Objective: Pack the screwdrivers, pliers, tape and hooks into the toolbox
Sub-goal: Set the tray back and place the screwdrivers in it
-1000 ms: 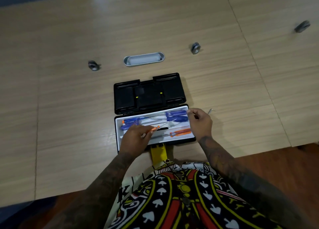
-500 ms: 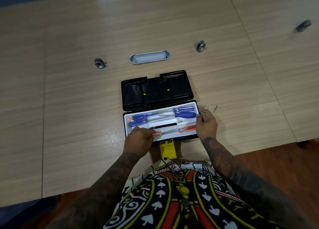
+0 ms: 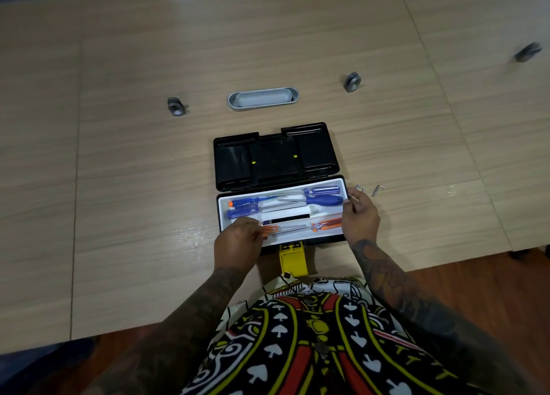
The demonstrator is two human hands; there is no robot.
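Head view. Black toolbox [image 3: 275, 156], lid open and laid back flat on the wooden table [image 3: 148, 186]; yellow latch [image 3: 293, 260] hangs at the near edge. White tray [image 3: 342, 186] seated in the box.

Tray, far compartment: blue-handled screwdrivers [image 3: 323, 195], four seen, lying lengthwise, two with handles to the right, two to the left. Tray, near compartment: orange-handled screwdrivers [image 3: 326, 225], lying lengthwise.

Left hand [image 3: 238, 242]: over the near left corner of the tray, fingers curled around the orange handle of one screwdriver there.

Right hand [image 3: 360, 216]: at the right end of the toolbox, fingertips pinched together at the tray rim; whether they hold anything cannot be told.

On the table just right of the box: two small metal hooks [image 3: 378, 189], one touching or just beside the right fingertips, the other a little apart.

Farther off: oval metal grommet plate [image 3: 263, 98] set into the table; three round grey fittings [image 3: 352, 82], spread left, right and far right. Pliers and tape not visible.
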